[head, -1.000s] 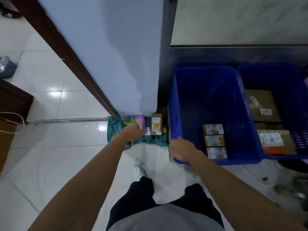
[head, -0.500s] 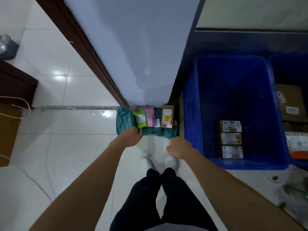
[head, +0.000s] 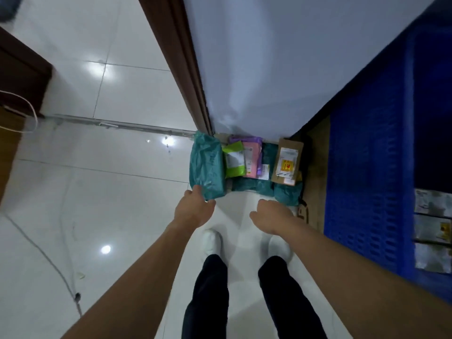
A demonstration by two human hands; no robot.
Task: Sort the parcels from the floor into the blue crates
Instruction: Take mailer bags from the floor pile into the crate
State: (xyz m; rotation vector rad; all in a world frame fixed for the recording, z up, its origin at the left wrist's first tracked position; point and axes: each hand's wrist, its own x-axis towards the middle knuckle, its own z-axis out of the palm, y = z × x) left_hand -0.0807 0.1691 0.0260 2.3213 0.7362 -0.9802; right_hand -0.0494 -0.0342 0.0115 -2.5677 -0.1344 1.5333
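Pinching near corner of teal parcel [head: 206,165], left grip [head: 194,211]; right grip [head: 270,216] loosely curled, empty.

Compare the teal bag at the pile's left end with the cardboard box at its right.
The teal bag is soft, wrinkled plastic; the cardboard box is stiff and brown. The box shows a white label and a yellow sticker; the bag's visible face shows none. The left hand pinches the bag's near corner; the box is untouched, with the right hand short of it. Both lie on the floor.

Blue crate [head: 367,192] partly beyond right edge.
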